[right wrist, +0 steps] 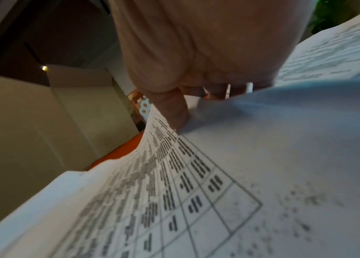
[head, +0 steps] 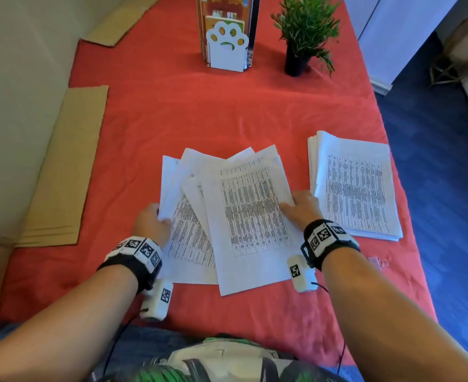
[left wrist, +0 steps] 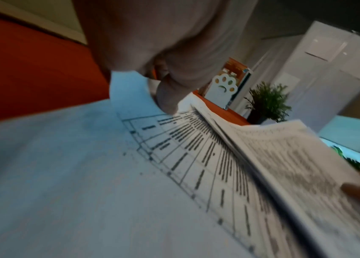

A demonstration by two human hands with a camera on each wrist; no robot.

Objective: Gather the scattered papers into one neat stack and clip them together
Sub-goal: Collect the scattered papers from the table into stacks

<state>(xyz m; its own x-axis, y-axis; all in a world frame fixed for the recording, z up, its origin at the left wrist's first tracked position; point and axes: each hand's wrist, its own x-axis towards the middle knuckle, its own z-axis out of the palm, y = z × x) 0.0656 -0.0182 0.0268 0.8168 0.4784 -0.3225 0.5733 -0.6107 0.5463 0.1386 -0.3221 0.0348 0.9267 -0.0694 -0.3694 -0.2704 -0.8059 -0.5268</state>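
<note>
Several printed sheets (head: 244,216) lie fanned and overlapping on the red tablecloth (head: 227,111) in front of me. My left hand (head: 155,219) grips the left edge of the fan, thumb on top, the sheets (left wrist: 174,157) lifting under it. At the fan's right edge my right hand (head: 299,206) pinches the top sheet (right wrist: 218,165), thumb pressed on its printed table. A separate, roughly squared pile of printed pages (head: 356,188) rests to the right. A small wire clip (head: 383,262) lies on the cloth near my right forearm.
A white paw-shaped holder with books (head: 227,48) and a potted plant (head: 304,31) stand at the far side. Cardboard sheets (head: 67,166) lie off the left edge. The table's right edge (head: 400,188) drops to a blue floor.
</note>
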